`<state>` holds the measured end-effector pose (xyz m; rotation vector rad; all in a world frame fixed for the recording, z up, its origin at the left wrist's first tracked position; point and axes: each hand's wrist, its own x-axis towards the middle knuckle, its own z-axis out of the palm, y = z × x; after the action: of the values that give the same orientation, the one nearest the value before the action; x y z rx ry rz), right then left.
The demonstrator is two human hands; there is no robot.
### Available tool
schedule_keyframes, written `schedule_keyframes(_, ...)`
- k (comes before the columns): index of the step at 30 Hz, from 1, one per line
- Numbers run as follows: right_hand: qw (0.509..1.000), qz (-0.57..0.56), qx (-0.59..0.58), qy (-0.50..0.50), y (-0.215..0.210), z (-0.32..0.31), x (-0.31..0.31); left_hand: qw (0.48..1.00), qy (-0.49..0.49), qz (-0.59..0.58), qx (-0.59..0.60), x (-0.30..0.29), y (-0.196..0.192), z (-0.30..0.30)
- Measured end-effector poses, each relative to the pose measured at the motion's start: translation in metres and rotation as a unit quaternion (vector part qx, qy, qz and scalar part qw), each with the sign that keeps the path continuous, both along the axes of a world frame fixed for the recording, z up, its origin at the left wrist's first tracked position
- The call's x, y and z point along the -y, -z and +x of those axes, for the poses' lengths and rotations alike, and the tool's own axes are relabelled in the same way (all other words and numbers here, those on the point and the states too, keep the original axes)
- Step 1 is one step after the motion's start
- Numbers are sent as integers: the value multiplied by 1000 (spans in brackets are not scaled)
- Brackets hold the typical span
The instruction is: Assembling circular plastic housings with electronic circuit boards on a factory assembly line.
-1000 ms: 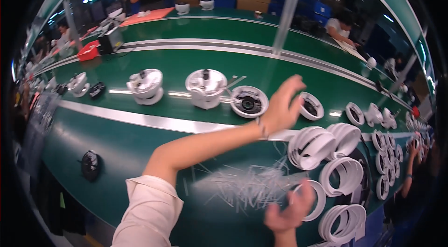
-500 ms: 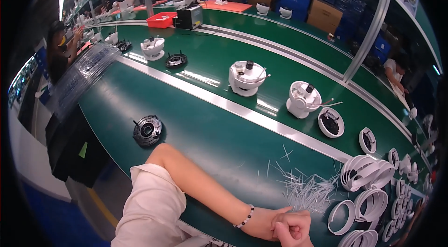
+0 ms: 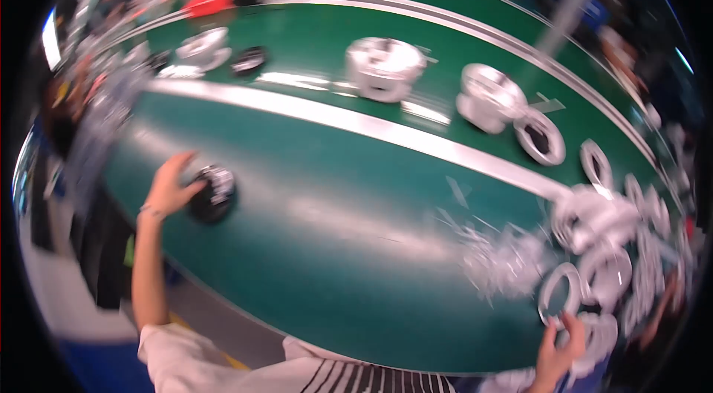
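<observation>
Black round part (image 3: pixel 213 192) sits blurred under my left hand (image 3: pixel 169 187), fingers spread touching it; my right hand (image 3: pixel 558 352), half cut off, pinches a white ring (image 3: pixel 594 333).

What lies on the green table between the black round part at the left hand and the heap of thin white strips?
In the head view, only bare green table separates the black round part, touched by the left hand, from the white strips.

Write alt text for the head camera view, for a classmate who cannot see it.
A person's left hand reaches to a round black part on a green workbench, while the right hand touches white rings at the bench's lower right. Beyond a silver strip, white round housings sit on a green belt; the picture is motion-blurred.
</observation>
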<state>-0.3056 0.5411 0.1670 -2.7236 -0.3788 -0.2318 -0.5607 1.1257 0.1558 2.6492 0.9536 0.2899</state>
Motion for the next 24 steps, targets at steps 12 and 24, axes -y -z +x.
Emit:
schedule_keyframes(12, 994, -1, 108, 14, 30, 0, -28, 951, 128, -264, 98, -19, 5, 78)
schedule_keyframes(24, 997, -45, 61, 15, 30, 24, -41, 699, 138, -678, 179, 125, 14, 236)
